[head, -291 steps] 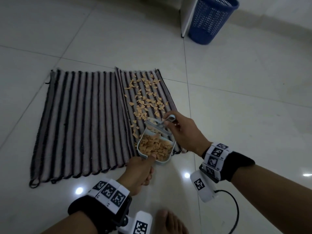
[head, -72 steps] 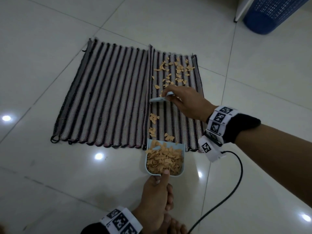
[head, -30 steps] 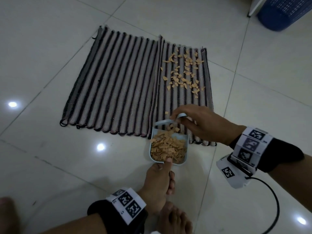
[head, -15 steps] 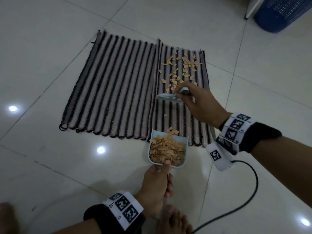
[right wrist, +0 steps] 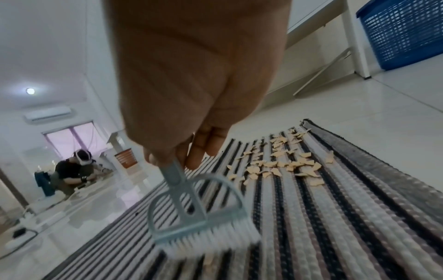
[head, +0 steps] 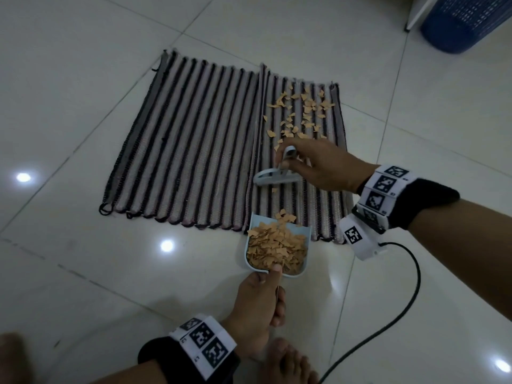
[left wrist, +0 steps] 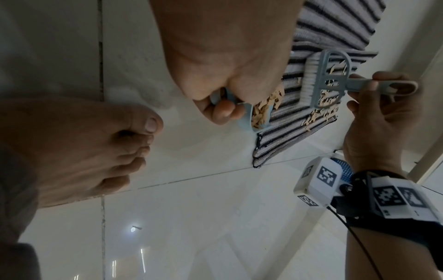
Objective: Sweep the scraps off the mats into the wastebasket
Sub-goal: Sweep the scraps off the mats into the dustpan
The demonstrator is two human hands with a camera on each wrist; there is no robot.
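Two striped mats lie side by side on the tiled floor: the left mat [head: 188, 145] is bare, and the right mat [head: 302, 198] has tan scraps [head: 302, 112] on its far half. My right hand [head: 293, 162] grips the handle of a grey-blue brush [head: 277, 178], whose bristles rest on the right mat just short of the scraps [right wrist: 282, 163]. At that mat's near edge my left hand [head: 273, 284] holds a light blue dustpan [head: 277, 248] heaped with scraps, thumb on its rim. A blue wastebasket [head: 465, 20] stands far right.
My bare foot [head: 288, 364] is planted just behind the left hand. A black cable [head: 410, 300] trails from the right wrist across the floor. A white furniture leg [head: 415, 12] stands beside the wastebasket. Another person [right wrist: 72, 170] crouches far off.
The brush left the dustpan's mouth, reached out to the scraps' near edge, and has now drawn back a little toward the dustpan. The dustpan and left hand stay in place.
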